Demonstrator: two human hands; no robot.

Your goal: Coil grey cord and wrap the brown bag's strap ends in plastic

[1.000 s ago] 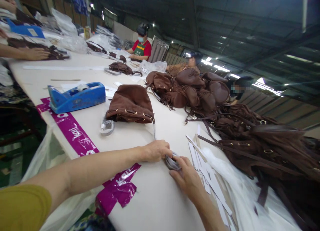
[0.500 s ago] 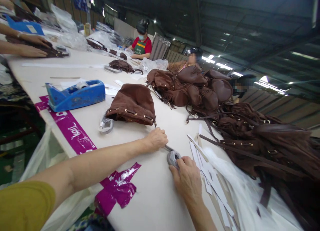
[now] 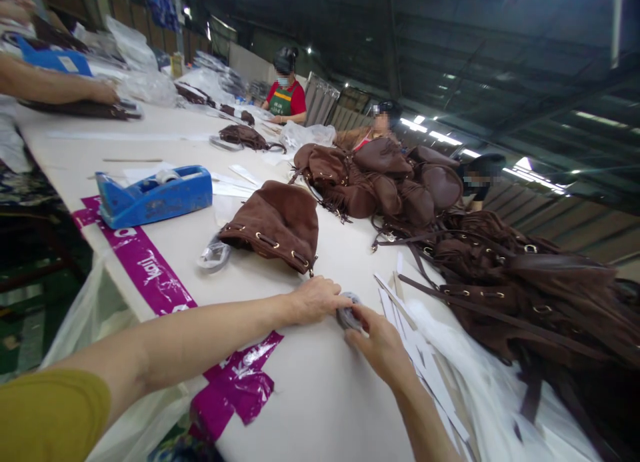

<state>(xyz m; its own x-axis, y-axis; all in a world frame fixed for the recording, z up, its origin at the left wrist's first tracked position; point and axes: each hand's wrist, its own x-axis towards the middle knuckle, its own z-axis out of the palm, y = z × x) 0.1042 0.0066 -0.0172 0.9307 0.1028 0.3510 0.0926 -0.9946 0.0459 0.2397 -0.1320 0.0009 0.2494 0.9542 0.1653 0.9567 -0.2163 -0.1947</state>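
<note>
Where the side coil (image 3: 214,255) rests, just left of the brown bag (image 3: 275,219), wrapping looks to be complete (judged only from its compact bundle; contents not legible). The bag is laid on the worktop (image 3: 310,389), eyeletted edge turned toward the wearer. By its near right corner the left hand (image 3: 316,301) is seen, its grip apparently pinched on the grey coil (image 3: 349,310); from the other side the same coil is grasped by the right hand (image 3: 374,332). Work on this coil is judged unfinished, as it is held by both hands.

Surroundings: at far left a dark brown item is reached over by a co-worker's arm (image 3: 55,82). Purple tape (image 3: 150,269) is stuck along the near edge; beside it a blue tape dispenser (image 3: 155,199) is placed. Paper strips (image 3: 432,375) are scattered near the right hand, crowding that side. Farther right, space is taken by a heap of brown bags (image 3: 540,282).
</note>
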